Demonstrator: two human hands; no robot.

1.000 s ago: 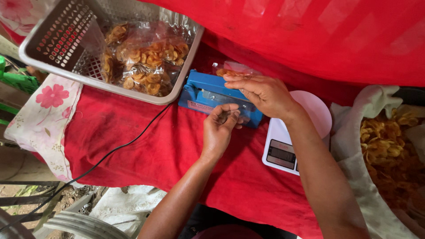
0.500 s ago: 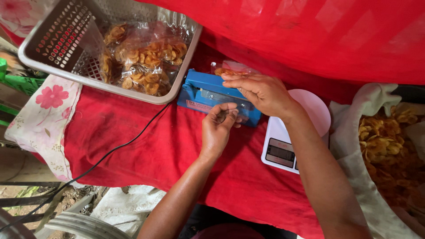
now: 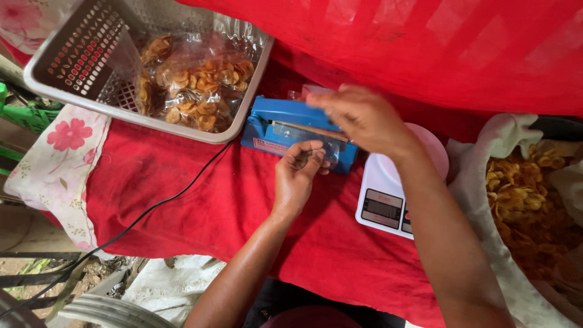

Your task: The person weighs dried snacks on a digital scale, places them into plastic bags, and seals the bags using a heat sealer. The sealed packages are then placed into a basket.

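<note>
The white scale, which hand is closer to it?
The right hand. It hovers over the blue sealer, just up and left of the white scale. The left hand sits farther left, at the sealer's front edge on the red cloth.

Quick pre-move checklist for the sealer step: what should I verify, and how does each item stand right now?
1. Bag mouth lies across the sealer: ok, clear bag under the arm.
2. Left hand grips the bag edge: ok.
3. Right hand on the sealer arm: ok.
4. Fingers off the sealing strip: cannot tell.
5. Cord free of the hands: ok.
6. Scale beside the sealer, not under the bag: ok.
</note>
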